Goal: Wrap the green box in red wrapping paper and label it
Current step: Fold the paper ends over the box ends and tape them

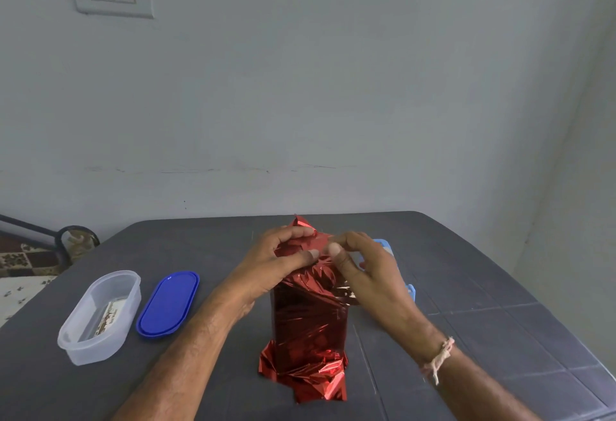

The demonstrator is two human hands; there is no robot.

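A tall package covered in shiny red wrapping paper (308, 324) stands lengthwise on the dark grey table (483, 287). The green box inside is fully hidden by the foil. My left hand (280, 260) grips the crumpled paper at the far end, thumb and fingers curled round a fold. My right hand (363, 264) pinches the same far end from the right side. The near end of the paper (306, 377) lies loose and crinkled on the table.
A clear oval plastic container (100, 314) with a label or card inside lies at the left, its blue lid (168, 304) beside it. A light blue object (386, 247) peeks out behind my right hand. A wall stands just past the table's far edge.
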